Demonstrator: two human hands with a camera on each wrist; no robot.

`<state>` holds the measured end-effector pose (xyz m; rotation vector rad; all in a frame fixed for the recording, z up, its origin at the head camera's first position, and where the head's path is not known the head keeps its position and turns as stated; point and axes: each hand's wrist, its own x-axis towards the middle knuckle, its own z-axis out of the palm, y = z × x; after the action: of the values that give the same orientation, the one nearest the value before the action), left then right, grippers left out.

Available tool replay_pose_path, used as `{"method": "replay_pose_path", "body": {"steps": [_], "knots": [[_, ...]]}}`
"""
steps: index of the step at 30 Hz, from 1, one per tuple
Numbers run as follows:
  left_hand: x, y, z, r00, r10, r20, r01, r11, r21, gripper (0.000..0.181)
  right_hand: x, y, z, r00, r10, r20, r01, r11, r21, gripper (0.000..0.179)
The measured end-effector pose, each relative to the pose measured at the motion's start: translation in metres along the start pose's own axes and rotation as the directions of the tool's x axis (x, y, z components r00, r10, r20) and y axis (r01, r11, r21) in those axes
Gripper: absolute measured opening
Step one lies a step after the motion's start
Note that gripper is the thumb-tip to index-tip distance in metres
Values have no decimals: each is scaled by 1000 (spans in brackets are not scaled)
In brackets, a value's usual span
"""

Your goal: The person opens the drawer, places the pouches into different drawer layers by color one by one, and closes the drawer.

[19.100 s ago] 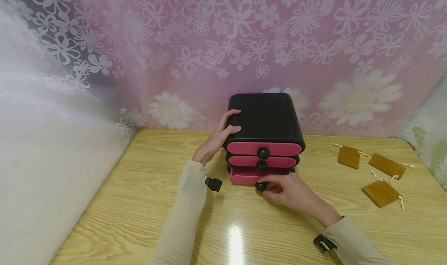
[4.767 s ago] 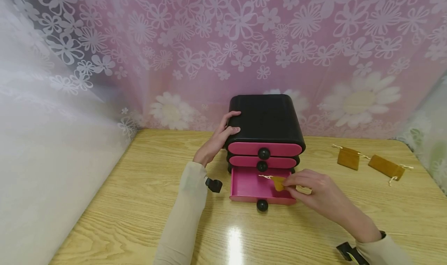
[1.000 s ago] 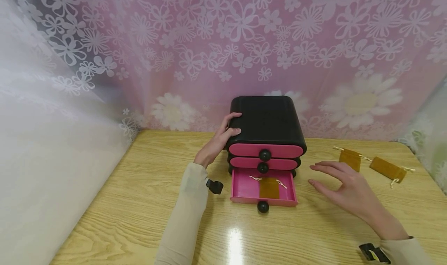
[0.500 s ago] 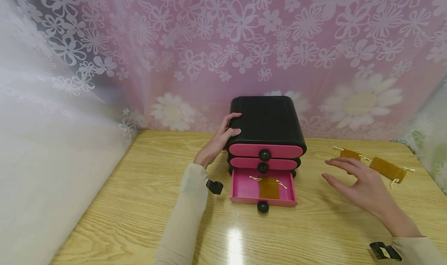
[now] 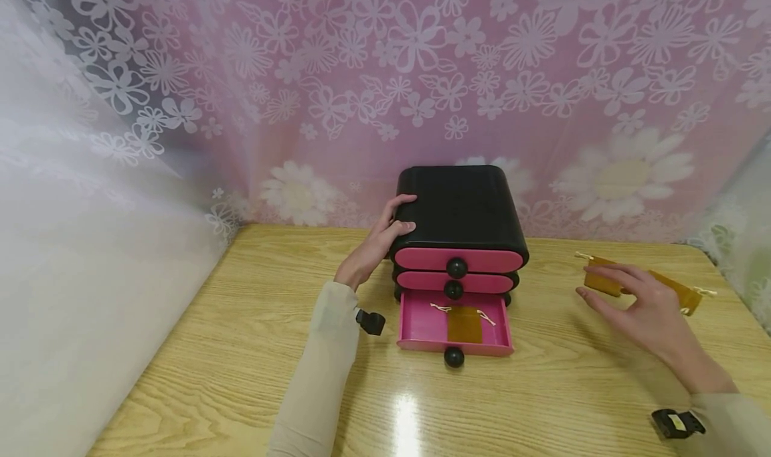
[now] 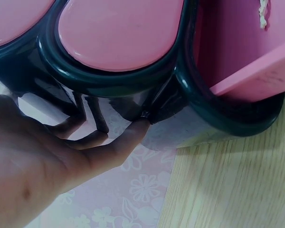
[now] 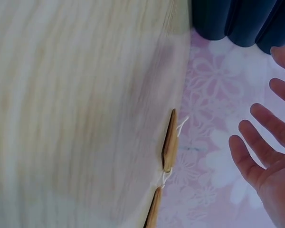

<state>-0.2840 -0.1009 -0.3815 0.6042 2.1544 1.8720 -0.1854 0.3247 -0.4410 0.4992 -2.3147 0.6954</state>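
A small black cabinet [image 5: 460,203] with three pink drawers stands on the table. Its bottom drawer [image 5: 419,320] is pulled out, and a brown drawstring pouch [image 5: 464,324] lies flat inside. My left hand [image 5: 376,243] rests against the cabinet's left side, fingertips over the top edge; the left wrist view shows fingers touching the black side. My right hand [image 5: 647,310], fingers spread and holding nothing, hovers by two more brown pouches at the right. The nearer pouch [image 5: 602,284] shows beyond the fingertips. The farther pouch [image 5: 680,290] is partly hidden behind the hand.
Two closed drawers [image 5: 421,259] with round black knobs sit above the pulled-out one. The lowest knob [image 5: 454,357] juts toward the table's front. A flowered pink curtain [image 5: 361,109] hangs behind the wooden table [image 5: 271,323], and a pale sheet borders its left side.
The bottom drawer was drawn out and one pouch was laid in it from the right. Since then my right hand has moved rightward toward the remaining pouches. My left hand has stayed put.
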Motion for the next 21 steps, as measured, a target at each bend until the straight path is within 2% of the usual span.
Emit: {"method": "replay_pose_path", "body": {"steps": [5, 11, 14, 17, 21], "knots": [[0, 0, 0, 1000, -11, 3, 11, 1000, -13, 51, 3, 11, -2, 1000, 28, 7, -28, 1000, -7, 48], [-1, 2, 0, 1000, -16, 3, 16, 1000, -12, 50, 5, 21, -4, 989, 128, 79, -128, 992, -5, 46], [-1, 2, 0, 1000, -17, 2, 17, 1000, -13, 50, 6, 27, -5, 982, 149, 115, -149, 989, -8, 45], [-1, 2, 1, 1000, -18, 3, 18, 1000, -14, 50, 7, 31, -7, 966, 203, 157, -203, 979, -18, 46], [-2, 2, 1, 1000, -20, 4, 20, 1000, -14, 50, 7, 36, -10, 936, 282, 211, -279, 959, -46, 48]]}}
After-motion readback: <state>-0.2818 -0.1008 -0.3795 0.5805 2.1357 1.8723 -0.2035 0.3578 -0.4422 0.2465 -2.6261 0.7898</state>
